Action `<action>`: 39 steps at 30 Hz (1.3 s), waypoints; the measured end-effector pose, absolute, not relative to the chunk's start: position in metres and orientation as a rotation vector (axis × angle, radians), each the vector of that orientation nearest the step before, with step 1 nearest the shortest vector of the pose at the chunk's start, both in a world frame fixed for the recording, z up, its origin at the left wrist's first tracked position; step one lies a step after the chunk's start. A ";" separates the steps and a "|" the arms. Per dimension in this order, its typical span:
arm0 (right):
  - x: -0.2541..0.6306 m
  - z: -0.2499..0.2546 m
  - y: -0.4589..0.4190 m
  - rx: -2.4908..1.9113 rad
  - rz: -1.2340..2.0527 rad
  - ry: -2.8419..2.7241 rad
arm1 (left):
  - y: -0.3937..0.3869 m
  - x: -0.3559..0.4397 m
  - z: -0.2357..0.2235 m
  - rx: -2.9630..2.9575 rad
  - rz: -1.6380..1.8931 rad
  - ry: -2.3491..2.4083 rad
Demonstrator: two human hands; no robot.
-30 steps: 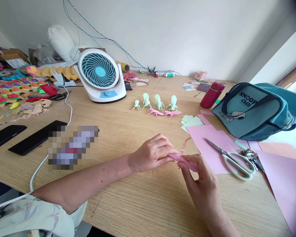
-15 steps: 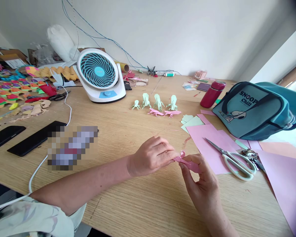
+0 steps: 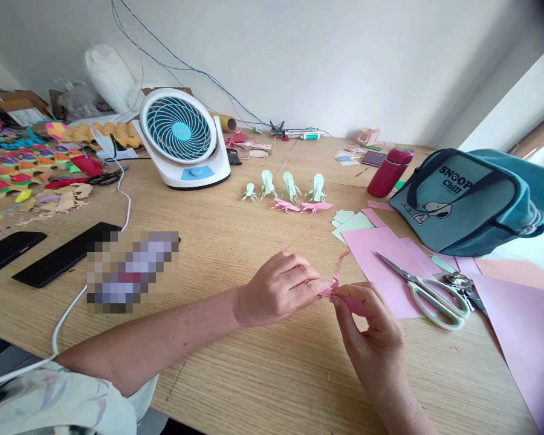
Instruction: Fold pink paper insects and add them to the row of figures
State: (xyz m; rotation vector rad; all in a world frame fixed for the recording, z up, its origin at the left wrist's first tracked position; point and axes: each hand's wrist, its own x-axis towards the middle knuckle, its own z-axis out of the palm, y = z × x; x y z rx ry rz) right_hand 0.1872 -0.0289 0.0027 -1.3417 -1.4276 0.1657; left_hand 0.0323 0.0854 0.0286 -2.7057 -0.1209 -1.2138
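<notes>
Left hand [image 3: 281,287] shifted nearer right hand [image 3: 375,338], pink paper [image 3: 356,306] pinched

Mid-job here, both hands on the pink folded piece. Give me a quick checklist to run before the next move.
1. Right hand has a grip on the pink folded piece: ok, pinched between thumb and fingers.
2. Left hand is on the piece too: ok, its fingers are at the left end.
3. Folds under the fingertips are neat: cannot tell, the fingers cover them.
4. White-handled scissors are out of the hands: ok, lying to the right, touched by neither.
5. Green paper figures are apart from the hands: ok, four stand farther back.
6. Red bottle is capped: ok, its lid is on.
</notes>
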 end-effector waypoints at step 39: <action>0.194 -0.002 -0.028 -1.449 0.218 -1.484 | 0.092 0.034 0.023 -3.180 -1.095 -0.349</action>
